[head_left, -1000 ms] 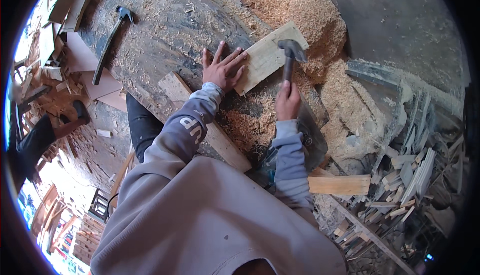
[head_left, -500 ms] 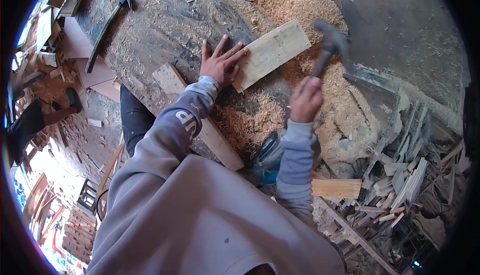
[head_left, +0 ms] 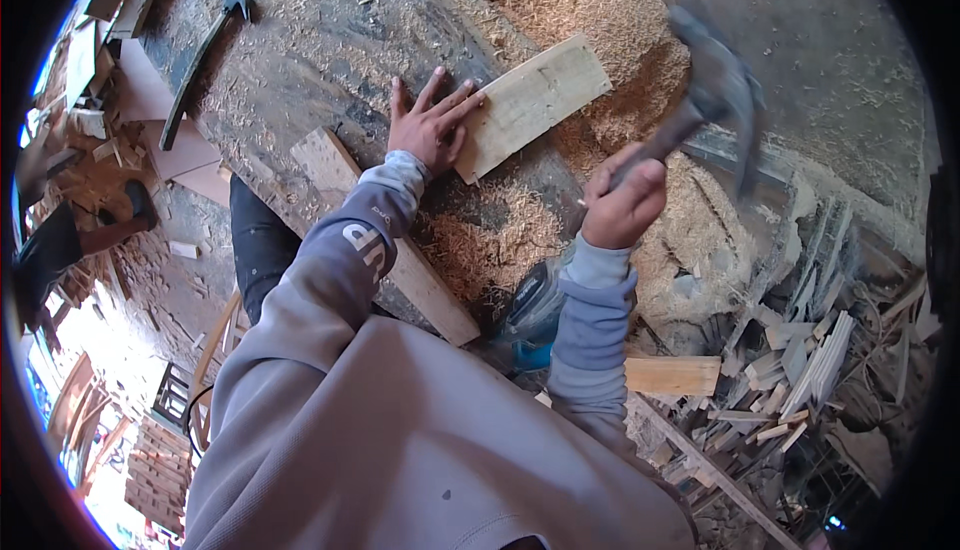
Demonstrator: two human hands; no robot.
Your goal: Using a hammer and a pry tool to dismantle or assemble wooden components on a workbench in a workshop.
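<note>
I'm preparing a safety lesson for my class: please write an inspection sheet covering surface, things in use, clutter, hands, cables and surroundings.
Surface: dark, worn work surface, strewn with wood shavings.
Things in use: hammer held up, blurred; pale board.
Clutter: second hammer, upper left; shavings heaped by the board's far end; scrap-wood pile, right.
Hands: left hand spread at the board's near end; right hand gripping the hammer.
Cables: thin dark curve, lower left, possibly a cable.
Surroundings: another person's leg, far left.

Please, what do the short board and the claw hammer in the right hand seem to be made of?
Short board: wood, apparently unpainted, being pale with faint marks. Claw hammer: head probably steel, from its bluish-grey colour; blur leaves finish and handle material unclear.
</note>
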